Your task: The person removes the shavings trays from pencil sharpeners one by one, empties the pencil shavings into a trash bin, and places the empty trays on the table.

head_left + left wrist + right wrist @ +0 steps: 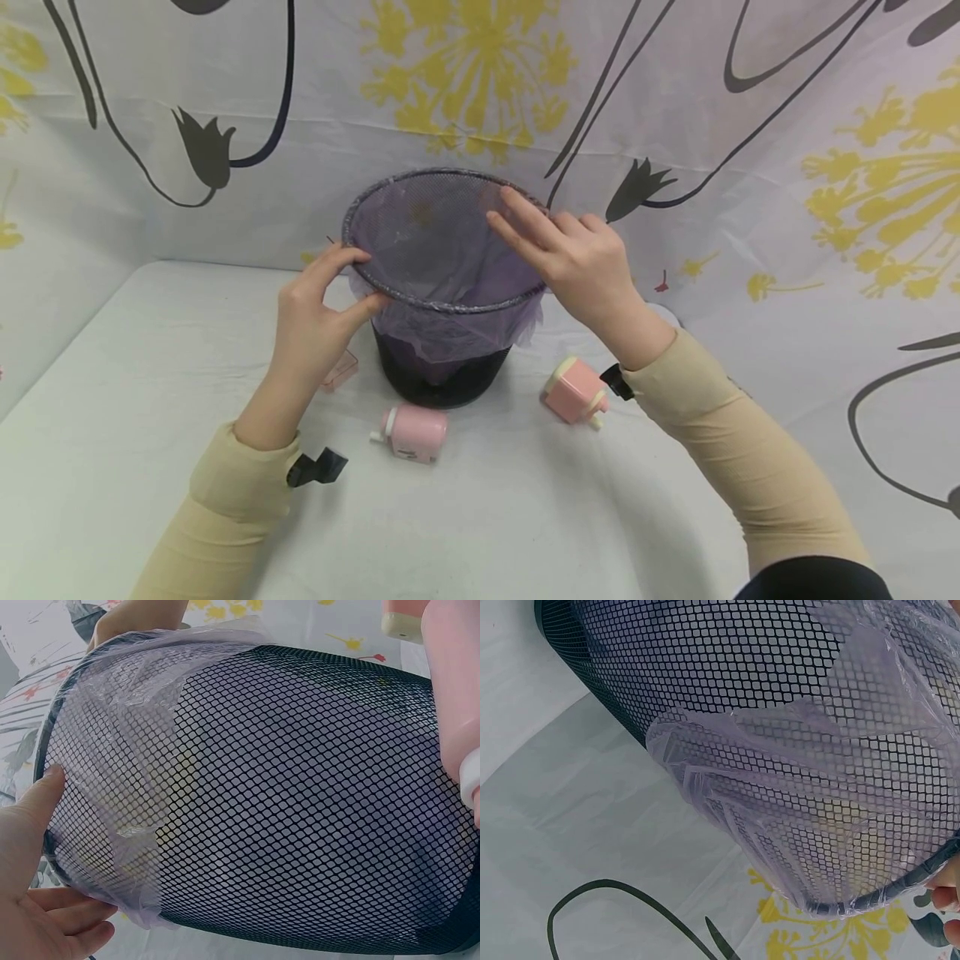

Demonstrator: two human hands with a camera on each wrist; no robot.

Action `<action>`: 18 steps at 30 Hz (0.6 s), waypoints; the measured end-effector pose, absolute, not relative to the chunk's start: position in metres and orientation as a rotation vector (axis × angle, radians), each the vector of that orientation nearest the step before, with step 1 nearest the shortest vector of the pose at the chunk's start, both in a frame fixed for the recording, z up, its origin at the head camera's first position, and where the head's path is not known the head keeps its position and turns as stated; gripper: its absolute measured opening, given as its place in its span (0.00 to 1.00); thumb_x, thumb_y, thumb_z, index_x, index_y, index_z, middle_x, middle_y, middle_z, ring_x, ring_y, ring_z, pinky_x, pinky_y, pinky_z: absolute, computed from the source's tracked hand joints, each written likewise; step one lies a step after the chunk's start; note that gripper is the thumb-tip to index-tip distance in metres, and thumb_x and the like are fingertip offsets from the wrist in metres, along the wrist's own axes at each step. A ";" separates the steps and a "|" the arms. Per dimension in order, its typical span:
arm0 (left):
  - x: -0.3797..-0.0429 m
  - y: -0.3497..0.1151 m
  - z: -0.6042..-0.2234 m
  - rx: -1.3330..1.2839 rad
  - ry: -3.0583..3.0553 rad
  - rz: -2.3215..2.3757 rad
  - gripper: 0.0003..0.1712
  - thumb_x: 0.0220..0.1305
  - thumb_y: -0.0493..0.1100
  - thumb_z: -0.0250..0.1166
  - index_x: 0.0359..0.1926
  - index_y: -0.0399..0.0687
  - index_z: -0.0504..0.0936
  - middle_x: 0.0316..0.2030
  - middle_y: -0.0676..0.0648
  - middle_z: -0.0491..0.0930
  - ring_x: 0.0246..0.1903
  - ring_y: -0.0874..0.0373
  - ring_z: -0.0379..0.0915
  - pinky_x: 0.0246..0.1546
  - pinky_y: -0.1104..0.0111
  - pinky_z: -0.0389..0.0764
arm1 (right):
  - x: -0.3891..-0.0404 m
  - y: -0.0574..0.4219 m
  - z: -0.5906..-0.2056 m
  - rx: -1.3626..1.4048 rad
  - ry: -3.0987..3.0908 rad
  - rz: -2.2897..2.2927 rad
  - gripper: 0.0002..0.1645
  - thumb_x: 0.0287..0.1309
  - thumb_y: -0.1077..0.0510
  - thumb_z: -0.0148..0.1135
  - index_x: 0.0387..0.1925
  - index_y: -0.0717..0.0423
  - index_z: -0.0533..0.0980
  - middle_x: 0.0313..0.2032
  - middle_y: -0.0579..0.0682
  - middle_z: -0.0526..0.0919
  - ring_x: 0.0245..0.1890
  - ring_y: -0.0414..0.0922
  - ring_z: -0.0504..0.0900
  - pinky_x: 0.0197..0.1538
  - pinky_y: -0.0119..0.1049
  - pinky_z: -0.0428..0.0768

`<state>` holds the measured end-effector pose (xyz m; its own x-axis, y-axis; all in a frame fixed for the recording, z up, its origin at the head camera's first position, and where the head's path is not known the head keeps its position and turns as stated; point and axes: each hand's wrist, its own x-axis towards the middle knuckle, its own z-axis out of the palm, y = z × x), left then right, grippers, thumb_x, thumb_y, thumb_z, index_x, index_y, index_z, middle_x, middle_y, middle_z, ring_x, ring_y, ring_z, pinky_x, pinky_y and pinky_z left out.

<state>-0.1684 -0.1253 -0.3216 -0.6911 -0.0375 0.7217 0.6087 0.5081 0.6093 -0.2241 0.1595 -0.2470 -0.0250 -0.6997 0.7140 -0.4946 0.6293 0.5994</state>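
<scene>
A black mesh wastebasket [442, 379] stands on the table, its mouth lined with a thin translucent purple bag [450, 329] folded down over the rim. My left hand [318, 308] grips the left side of the rim, thumb on the outer face and a finger reaching over inside. At the right side, my right hand [577, 254] straddles the rim. Two of its digits extend inside against the bag, while other fingers curl outside. In the right wrist view, only those fingertips [946, 896] show at the edge.
A pink case with a white ring and knob [416, 433] lies in front of the basket. Another pink case with cream trim [577, 390] lies to its right. A small clear pinkish tray [341, 371] sits by my left wrist. Patterned cloth [315, 183] hangs behind.
</scene>
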 end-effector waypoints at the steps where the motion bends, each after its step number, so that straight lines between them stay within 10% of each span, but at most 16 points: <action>1: -0.169 -0.125 -0.322 -0.463 -2.060 -1.205 0.29 0.42 0.32 0.78 0.49 0.37 0.80 0.54 0.39 0.77 0.54 0.48 0.73 0.58 0.56 0.70 | -0.224 0.160 -0.247 0.992 -1.671 -0.219 0.34 0.56 0.77 0.55 0.59 0.45 0.77 0.59 0.45 0.76 0.15 0.45 0.59 0.18 0.33 0.56; 18: -0.169 -0.125 -0.322 -0.464 -2.046 -1.205 0.29 0.41 0.32 0.78 0.49 0.37 0.80 0.54 0.38 0.77 0.56 0.47 0.72 0.59 0.54 0.69 | -0.228 0.160 -0.245 1.008 -1.636 -0.247 0.35 0.54 0.77 0.59 0.58 0.44 0.77 0.59 0.44 0.76 0.14 0.43 0.57 0.18 0.32 0.55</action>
<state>-0.1690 -0.1251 -0.3218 -0.6860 -0.0453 0.7262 0.6132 0.5012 0.6105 -0.2275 0.1600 -0.2453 0.0095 -0.7159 0.6982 -0.4780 0.6100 0.6320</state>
